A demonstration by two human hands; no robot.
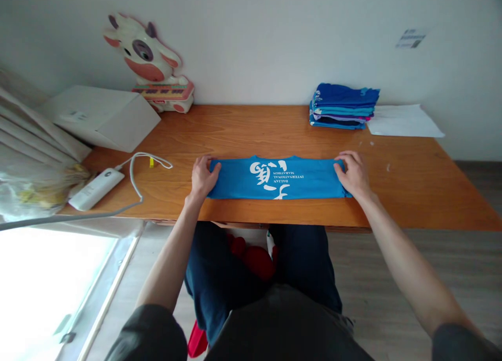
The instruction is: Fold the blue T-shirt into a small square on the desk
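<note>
While hands press shirt ends, near table edge

The wooden desk carries a blue shirt, a shirt stack, paper, a box, a charger and a toy cow.

left hand: fingertips curl onto the blue shirt's left end, palm side out of sight
right hand: covers the shirt's right end, corner beneath unseen
shirt print: white lettering upside down, small lines barely legible
folded stack: at the table's far edge, number of pieces too hard to count
wall label: text too small to read
plastic bag: cut off by the left edge, contents blurred
grey cable: runs off the left edge
</note>
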